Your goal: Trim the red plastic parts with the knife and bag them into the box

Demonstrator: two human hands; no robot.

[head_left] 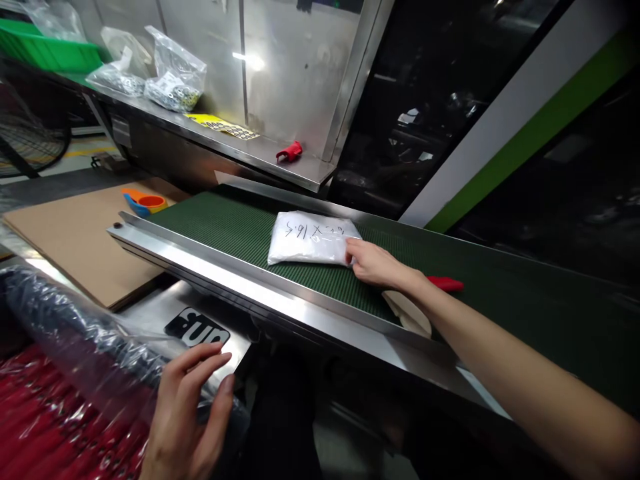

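Observation:
A flat white plastic packet (310,245) with handwritten figures on top lies on the green ribbed conveyor belt (215,217). My right hand (374,263) reaches across from the right, its fingers curled and closed on the packet's right edge. Beneath and beside my right forearm are a beige curved piece (411,316) and a red piece (447,284), both partly covered. My left hand (187,408) hovers at the lower left, empty, with fingers apart. Close to it is a clear plastic bag (95,333) with many red parts (55,420) in it.
A metal rail (225,267) edges the belt. Left of it, orange and blue ring-shaped pieces (145,202) rest by a cardboard sheet (75,233). Behind, a steel shelf (270,155) bears a red part (290,152), yellow sticker sheets (220,125), bagged hardware (173,87) and a green bin (50,53).

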